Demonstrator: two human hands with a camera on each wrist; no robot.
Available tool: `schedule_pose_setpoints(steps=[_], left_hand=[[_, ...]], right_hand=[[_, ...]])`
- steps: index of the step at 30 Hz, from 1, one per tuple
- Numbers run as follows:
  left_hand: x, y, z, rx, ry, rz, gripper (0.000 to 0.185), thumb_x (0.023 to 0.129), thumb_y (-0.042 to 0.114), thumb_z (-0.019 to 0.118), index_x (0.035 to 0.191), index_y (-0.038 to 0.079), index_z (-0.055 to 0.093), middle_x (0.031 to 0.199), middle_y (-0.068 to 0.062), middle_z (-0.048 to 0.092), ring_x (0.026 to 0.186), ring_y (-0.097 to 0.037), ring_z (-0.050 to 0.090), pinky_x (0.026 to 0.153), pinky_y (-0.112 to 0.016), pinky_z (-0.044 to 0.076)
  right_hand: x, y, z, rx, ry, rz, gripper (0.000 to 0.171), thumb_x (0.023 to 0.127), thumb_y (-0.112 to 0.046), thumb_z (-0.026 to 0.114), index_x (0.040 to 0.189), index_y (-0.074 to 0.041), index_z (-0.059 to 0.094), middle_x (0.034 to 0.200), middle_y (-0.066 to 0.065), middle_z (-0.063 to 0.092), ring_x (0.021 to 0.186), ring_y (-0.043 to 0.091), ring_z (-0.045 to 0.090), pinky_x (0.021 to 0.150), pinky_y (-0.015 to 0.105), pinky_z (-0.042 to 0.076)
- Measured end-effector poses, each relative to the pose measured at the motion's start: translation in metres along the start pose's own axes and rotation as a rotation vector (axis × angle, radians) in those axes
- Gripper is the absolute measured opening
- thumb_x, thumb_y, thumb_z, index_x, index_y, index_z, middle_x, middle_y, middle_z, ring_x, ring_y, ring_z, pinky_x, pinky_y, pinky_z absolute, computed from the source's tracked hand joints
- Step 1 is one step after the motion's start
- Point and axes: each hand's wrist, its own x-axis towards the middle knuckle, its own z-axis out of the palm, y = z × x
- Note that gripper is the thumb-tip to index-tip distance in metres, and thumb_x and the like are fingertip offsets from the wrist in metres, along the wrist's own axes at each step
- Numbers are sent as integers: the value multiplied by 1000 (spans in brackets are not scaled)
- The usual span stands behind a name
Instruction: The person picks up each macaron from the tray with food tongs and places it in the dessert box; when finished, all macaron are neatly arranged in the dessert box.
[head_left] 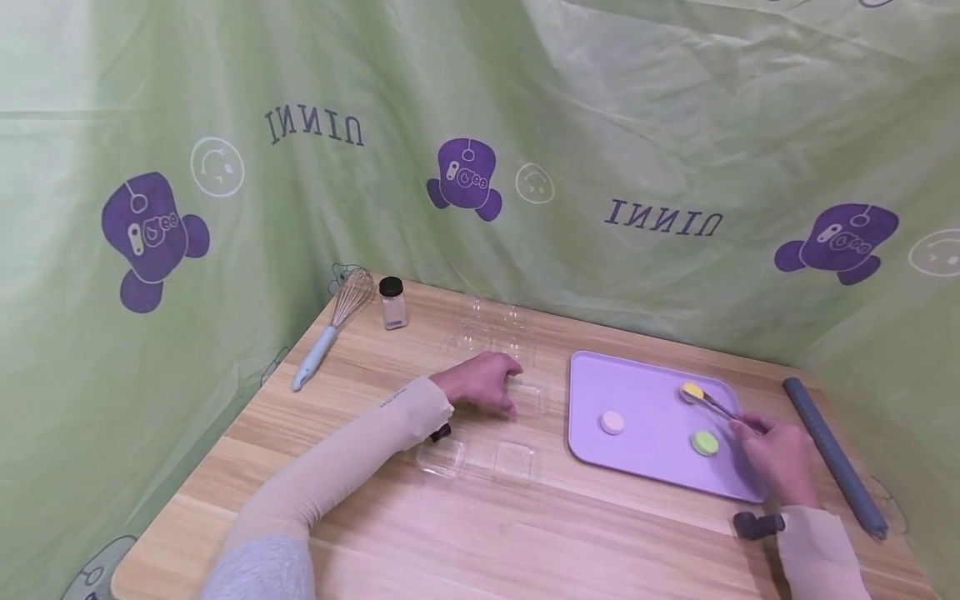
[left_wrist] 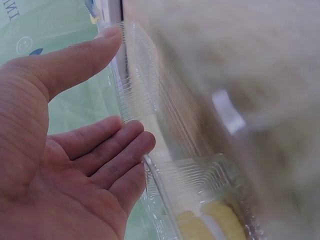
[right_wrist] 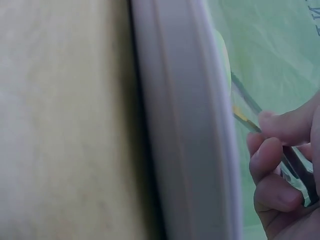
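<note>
My left hand (head_left: 504, 385) rests at a clear plastic container (head_left: 527, 400) in the middle of the table. In the left wrist view its thumb (left_wrist: 80, 57) touches the ribbed clear lid (left_wrist: 135, 80) while the fingers (left_wrist: 112, 150) lie straight and relaxed. A pale yellow shape (left_wrist: 215, 222) shows through the plastic. My right hand (head_left: 753, 432) pinches metal tongs (head_left: 716, 407), whose tips reach a yellow macaron (head_left: 692, 391) on the purple tray (head_left: 645, 467). A pink macaron (head_left: 612, 422) and a green macaron (head_left: 704, 442) also lie on the tray. The tongs (right_wrist: 295, 160) show between my fingers beside the tray rim (right_wrist: 190, 130).
Two more clear containers (head_left: 442, 457) (head_left: 515, 460) sit nearer me, and another (head_left: 491, 329) stands at the back. A whisk (head_left: 333, 337) and a black-capped jar (head_left: 392, 303) are at the far left. A grey roll (head_left: 832, 454) lies along the right edge. Green cloth walls surround the table.
</note>
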Motion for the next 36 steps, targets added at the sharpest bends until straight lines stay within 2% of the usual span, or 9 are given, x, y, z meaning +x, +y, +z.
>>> schedule_pose_setpoints(steps=[6, 9, 11, 13, 15, 18, 26, 32, 36], left_hand=[[0, 1, 0, 3, 1, -8, 79, 75, 29, 90, 142, 4, 56, 145, -9, 61, 136, -24, 56, 119, -35, 45], [0, 0, 2, 13, 3, -2, 79, 75, 30, 89, 142, 4, 56, 145, -10, 61, 136, -24, 56, 118, -35, 45], [1, -1, 2, 19, 5, 3, 78, 75, 30, 89, 141, 4, 57, 144, -10, 62, 135, -24, 57, 118, -34, 45], [1, -1, 3, 24, 7, 5, 78, 75, 30, 89, 141, 4, 57, 143, -9, 62, 134, -23, 57, 117, -34, 46], [1, -1, 2, 23, 7, 4, 78, 75, 30, 90, 141, 4, 57, 143, -9, 62, 134, -23, 58, 117, -34, 46], [1, -1, 1, 20, 8, 4, 78, 74, 30, 90, 141, 4, 57, 142, -9, 63, 133, -23, 58, 117, -34, 47], [2, -4, 2, 3, 6, 1, 80, 74, 31, 90, 142, 5, 56, 144, -8, 62, 133, -23, 59, 117, -34, 47], [2, -5, 2, -4, 9, 1, 80, 74, 31, 90, 142, 5, 56, 144, -9, 61, 134, -23, 58, 117, -35, 46], [1, -4, 2, -9, 8, 3, 80, 74, 29, 90, 142, 5, 56, 144, -9, 61, 134, -24, 58, 118, -35, 46]], right_hand=[[-1, -4, -1, 132, 24, 85, 51, 100, -37, 57, 138, -3, 61, 138, 29, 60, 127, 46, 53, 96, 54, 40], [0, -6, -4, 152, 60, 97, 51, 100, -38, 57, 138, -5, 62, 135, 27, 64, 124, 43, 54, 96, 50, 40], [2, -8, -7, 156, 95, 92, 48, 99, -38, 58, 135, -7, 64, 120, 21, 72, 110, 32, 61, 92, 38, 46], [4, -11, -11, 158, 129, 66, 46, 99, -36, 58, 133, -6, 66, 96, 7, 78, 91, 17, 64, 76, 26, 50], [6, -16, -15, 189, 170, 40, 43, 99, -34, 60, 130, -4, 68, 74, -14, 72, 71, 2, 59, 58, 17, 46], [9, -25, -23, 253, 234, -8, 41, 98, -28, 62, 125, 1, 69, 59, -33, 57, 56, -8, 55, 50, 14, 45], [18, -57, -42, 377, 414, -100, 34, 93, -21, 70, 116, 4, 73, 54, -37, 53, 45, -14, 53, 41, 9, 40], [16, -84, -48, 536, 422, -90, 30, 90, -16, 74, 117, -3, 75, 60, -33, 61, 50, -11, 58, 46, 6, 46], [9, -103, -45, 571, 433, -159, 28, 88, -12, 75, 114, -1, 76, 62, -31, 63, 52, -10, 59, 48, 6, 47]])
